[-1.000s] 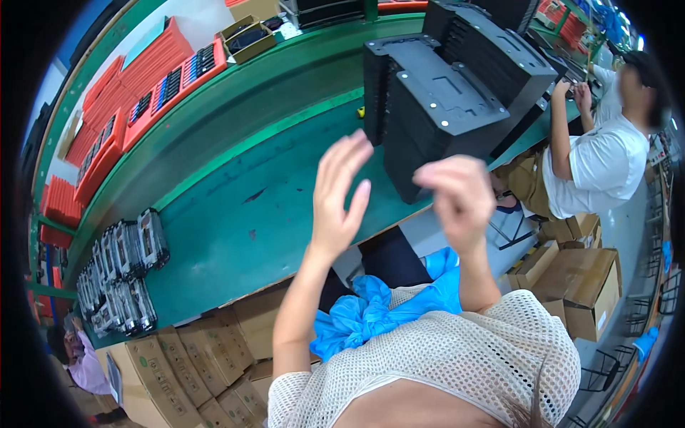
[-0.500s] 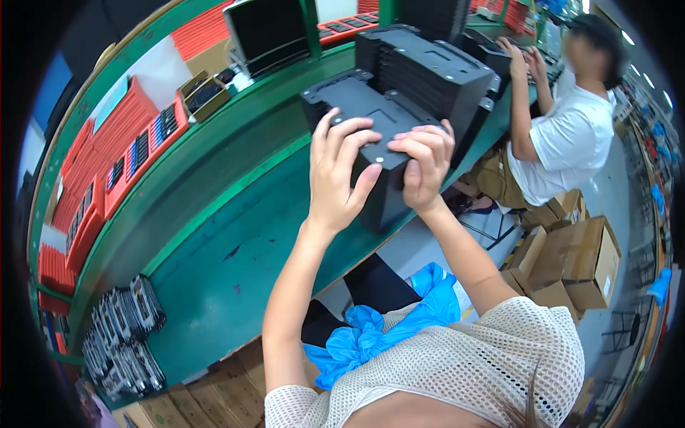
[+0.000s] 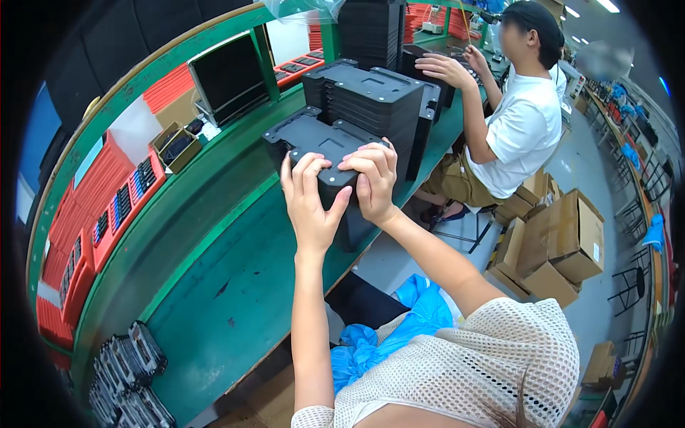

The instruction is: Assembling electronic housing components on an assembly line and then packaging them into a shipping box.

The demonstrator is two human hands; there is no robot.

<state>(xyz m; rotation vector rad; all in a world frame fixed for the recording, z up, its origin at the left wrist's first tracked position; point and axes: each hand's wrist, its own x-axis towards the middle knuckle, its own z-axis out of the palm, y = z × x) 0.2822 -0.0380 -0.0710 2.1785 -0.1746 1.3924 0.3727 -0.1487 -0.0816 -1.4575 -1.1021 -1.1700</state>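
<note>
A stack of black plastic trays (image 3: 328,146) with a recessed top stands on the green workbench (image 3: 250,285) in front of me. My left hand (image 3: 312,192) is closed on the near left corner of its top, fingers bent over the upper face and thumb toward the front. At the near right corner, my right hand (image 3: 373,178) grips the same top tray with curled fingers, its thumb against the side. Right behind rises a taller stack of black trays (image 3: 367,89). The undersides of the trays under my hands are hidden.
A co-worker (image 3: 506,128) in a white shirt sits at the bench to the right. Metal-coloured parts (image 3: 128,371) are piled at the bench's left end. Red trays (image 3: 121,203) and a dark monitor (image 3: 228,75) line the shelf. Cardboard boxes (image 3: 553,239) stand on the floor.
My view has turned, so the bench and stacks appear farther left. Both hands keep their hold on the tray stack. The co-worker's hands have moved apart.
</note>
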